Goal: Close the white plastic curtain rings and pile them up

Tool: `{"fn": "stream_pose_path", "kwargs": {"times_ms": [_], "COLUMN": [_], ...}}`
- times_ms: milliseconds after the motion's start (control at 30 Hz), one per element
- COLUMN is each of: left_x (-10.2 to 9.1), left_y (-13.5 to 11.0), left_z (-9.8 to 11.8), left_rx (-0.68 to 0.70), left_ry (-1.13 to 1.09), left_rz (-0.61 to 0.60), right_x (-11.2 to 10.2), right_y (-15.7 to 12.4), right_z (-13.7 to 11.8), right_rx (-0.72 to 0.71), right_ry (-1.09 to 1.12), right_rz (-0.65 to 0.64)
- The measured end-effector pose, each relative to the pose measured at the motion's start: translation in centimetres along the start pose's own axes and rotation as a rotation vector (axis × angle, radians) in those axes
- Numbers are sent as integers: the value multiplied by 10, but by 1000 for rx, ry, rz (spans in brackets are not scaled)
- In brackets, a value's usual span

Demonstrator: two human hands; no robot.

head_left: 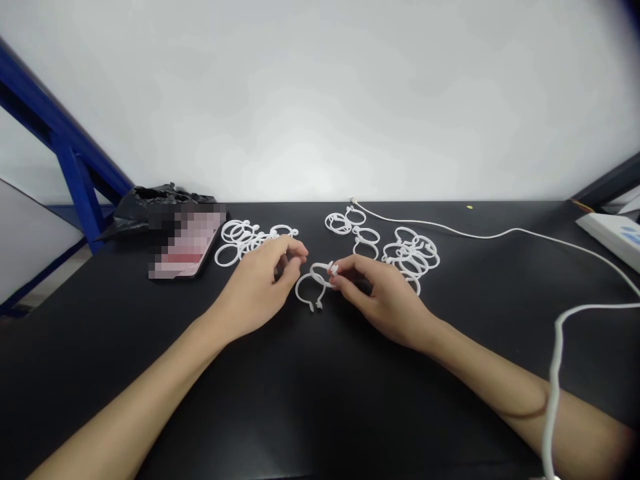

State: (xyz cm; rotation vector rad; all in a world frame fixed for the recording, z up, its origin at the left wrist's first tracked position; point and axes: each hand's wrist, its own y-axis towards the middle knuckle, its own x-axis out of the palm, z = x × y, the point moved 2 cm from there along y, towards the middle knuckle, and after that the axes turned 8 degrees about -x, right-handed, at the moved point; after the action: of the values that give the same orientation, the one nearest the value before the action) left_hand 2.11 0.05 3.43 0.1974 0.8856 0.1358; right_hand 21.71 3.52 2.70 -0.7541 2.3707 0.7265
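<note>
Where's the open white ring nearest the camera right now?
Head view, near centre: the open ring sits between the left hand and right hand, overlapping the pinched ring in the right fingertips; can't tell if linked.

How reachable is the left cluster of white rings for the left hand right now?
Probably yes: the left hand is close to the left cluster of white rings, no ring shows in its fingers, and nothing visible stands between them.
</note>
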Motion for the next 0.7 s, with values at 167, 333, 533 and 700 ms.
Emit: {"fn": "stream_pose_path", "kwargs": {"times_ms": [167,333,533,700], "left_x": [5,12,10,5], "left_y": [1,4,5,-3], "left_z": [-8,-12,-16,1], "left_rx": [176,88,-6,115], "left_ry": [97,170,231,128], "left_rz": [-124,-61,4,77], "right_x": [1,1,1,-3], "right_y": [1,-1,-1,0], "right_z": [1,-2,-9,-5], "right_rx": [-7,-30,-21,30], "right_ry": [-14,17,49,-79], "right_rz": [-17,-80,-112,138]}}
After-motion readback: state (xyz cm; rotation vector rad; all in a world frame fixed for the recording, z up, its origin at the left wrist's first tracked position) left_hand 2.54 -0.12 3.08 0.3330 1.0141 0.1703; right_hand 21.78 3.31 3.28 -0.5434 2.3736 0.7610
